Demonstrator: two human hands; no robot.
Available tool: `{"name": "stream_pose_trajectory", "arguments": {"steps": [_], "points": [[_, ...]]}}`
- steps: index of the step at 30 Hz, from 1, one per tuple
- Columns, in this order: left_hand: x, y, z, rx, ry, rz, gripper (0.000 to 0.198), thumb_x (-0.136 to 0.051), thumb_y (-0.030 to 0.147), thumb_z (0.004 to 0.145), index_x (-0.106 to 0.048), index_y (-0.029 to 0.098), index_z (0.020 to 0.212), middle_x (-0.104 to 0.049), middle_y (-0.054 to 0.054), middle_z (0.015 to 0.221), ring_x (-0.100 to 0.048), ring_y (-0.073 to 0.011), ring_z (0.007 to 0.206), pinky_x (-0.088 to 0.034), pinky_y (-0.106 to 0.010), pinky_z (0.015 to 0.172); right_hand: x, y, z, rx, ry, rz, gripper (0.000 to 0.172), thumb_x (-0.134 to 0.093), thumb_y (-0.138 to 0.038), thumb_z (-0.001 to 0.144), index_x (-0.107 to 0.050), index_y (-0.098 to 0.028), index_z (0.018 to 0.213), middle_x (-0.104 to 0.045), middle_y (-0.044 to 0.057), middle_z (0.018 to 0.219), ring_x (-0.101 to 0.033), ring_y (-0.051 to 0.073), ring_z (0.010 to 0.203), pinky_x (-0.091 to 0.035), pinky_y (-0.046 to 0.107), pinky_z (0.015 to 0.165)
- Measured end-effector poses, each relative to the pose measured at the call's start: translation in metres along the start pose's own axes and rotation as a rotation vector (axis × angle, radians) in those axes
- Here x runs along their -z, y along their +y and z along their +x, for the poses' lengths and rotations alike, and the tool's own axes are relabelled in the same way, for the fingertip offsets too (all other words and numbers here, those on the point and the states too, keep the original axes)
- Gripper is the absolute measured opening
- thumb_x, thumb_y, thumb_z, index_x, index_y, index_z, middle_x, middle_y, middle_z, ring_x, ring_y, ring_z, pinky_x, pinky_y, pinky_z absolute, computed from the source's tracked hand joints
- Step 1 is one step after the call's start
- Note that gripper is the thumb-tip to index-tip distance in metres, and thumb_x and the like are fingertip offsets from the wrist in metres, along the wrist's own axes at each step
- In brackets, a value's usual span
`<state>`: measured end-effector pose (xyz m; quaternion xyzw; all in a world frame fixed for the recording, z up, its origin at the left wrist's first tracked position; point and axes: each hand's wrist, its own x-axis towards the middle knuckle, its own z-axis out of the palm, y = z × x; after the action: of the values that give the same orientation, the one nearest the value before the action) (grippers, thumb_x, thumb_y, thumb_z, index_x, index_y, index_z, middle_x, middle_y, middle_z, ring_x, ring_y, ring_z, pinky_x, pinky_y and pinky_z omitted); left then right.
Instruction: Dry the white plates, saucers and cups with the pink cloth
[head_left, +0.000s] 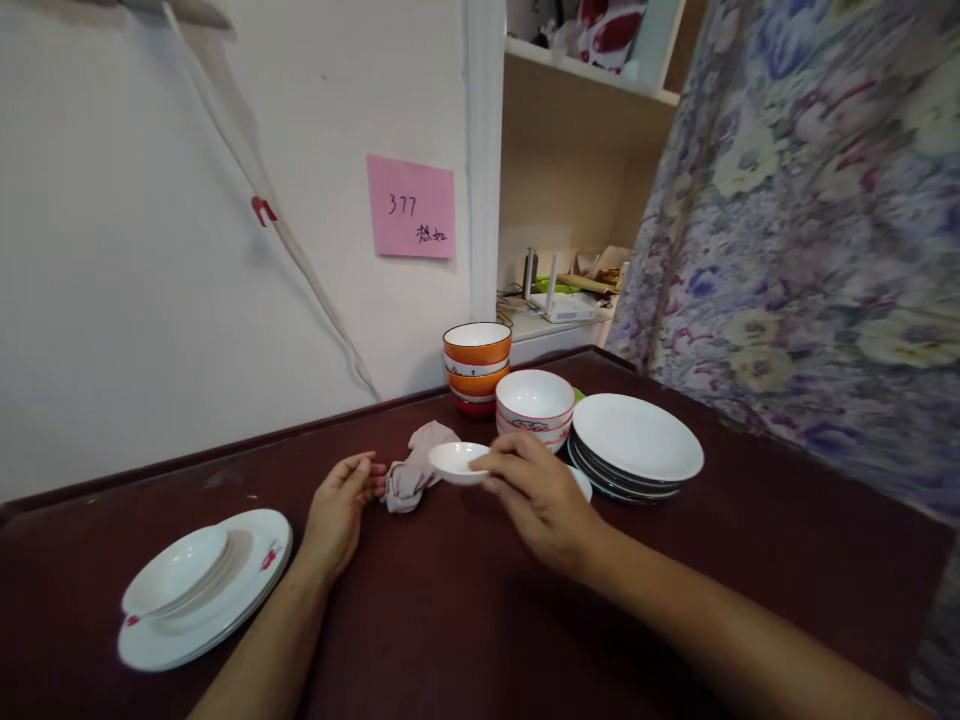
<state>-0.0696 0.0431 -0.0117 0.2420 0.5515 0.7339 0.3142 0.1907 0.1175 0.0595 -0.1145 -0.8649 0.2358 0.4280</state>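
My right hand (544, 500) pinches a small white dish (454, 462) by its right rim, holding it above the dark red table. To the left is my left hand (343, 508), its fingers loosely bent and apart with nothing in them. Its fingertips are close to a crumpled pinkish cloth (412, 475); whether they touch it I cannot tell. Behind my right hand, part of another white dish (582, 484) shows, mostly hidden. At the left, a small stack of white dishes (169, 575) rests on white plates (255, 560) with red flower marks.
Orange and white bowls (478, 352) stand stacked against the wall. White bowls with red rims (535, 395) are in front of them, beside a stack of large plates (637, 440). A floral curtain (810, 230) hangs at right; a white router (562, 305) sits on the shelf.
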Motion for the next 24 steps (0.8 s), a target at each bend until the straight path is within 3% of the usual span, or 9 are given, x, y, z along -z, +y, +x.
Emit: {"name": "stream_pose_trajectory", "arguments": {"steps": [4,7,12,19,24], "points": [[-0.003,-0.001,0.001,-0.002,-0.001,0.035,0.042,-0.079,0.040,0.063,-0.065,0.015,0.093,-0.067,-0.004,0.080,-0.060,-0.0136,0.069,-0.048,-0.027,0.064,0.051,0.021,-0.046,-0.125,0.018,-0.162,0.029,-0.045,-0.014,0.093,-0.063,-0.024,0.112,-0.054,0.007,0.101,-0.056,0.017,0.093,-0.049,0.030,0.080],[-0.003,-0.003,0.003,-0.004,-0.011,0.037,0.039,-0.079,0.037,0.063,-0.065,0.015,0.093,-0.067,-0.004,0.081,-0.060,-0.0139,0.070,-0.048,-0.027,0.065,0.070,0.033,-0.069,-0.198,0.007,-0.257,0.027,-0.046,-0.015,0.093,-0.064,-0.024,0.109,-0.055,0.006,0.094,-0.057,0.017,0.087,-0.050,0.029,0.074],[-0.004,-0.003,0.003,0.000,-0.006,0.060,0.039,-0.078,0.037,0.064,-0.066,0.015,0.093,-0.067,-0.003,0.079,-0.059,-0.0138,0.068,-0.047,-0.027,0.064,0.068,0.049,-0.087,-0.204,-0.074,-0.402,0.027,-0.045,-0.018,0.093,-0.065,-0.023,0.110,-0.056,0.007,0.090,-0.058,0.017,0.081,-0.051,0.030,0.071],[-0.005,-0.002,0.002,-0.003,-0.007,0.059,0.038,-0.078,0.036,0.064,-0.065,0.015,0.093,-0.067,-0.003,0.079,-0.059,-0.0136,0.069,-0.048,-0.026,0.064,0.057,0.068,-0.090,-0.148,-0.267,-0.626,0.032,-0.043,-0.012,0.091,-0.065,-0.018,0.113,-0.057,0.010,0.091,-0.057,0.019,0.078,-0.048,0.029,0.068],[-0.005,-0.002,0.001,-0.003,0.001,0.056,0.035,-0.077,0.032,0.063,-0.065,0.015,0.092,-0.067,-0.004,0.079,-0.060,-0.0142,0.070,-0.048,-0.027,0.065,0.054,0.069,-0.091,-0.133,-0.302,-0.728,0.033,-0.039,-0.013,0.092,-0.065,-0.017,0.113,-0.058,0.010,0.087,-0.055,0.018,0.075,-0.045,0.027,0.064]]}}
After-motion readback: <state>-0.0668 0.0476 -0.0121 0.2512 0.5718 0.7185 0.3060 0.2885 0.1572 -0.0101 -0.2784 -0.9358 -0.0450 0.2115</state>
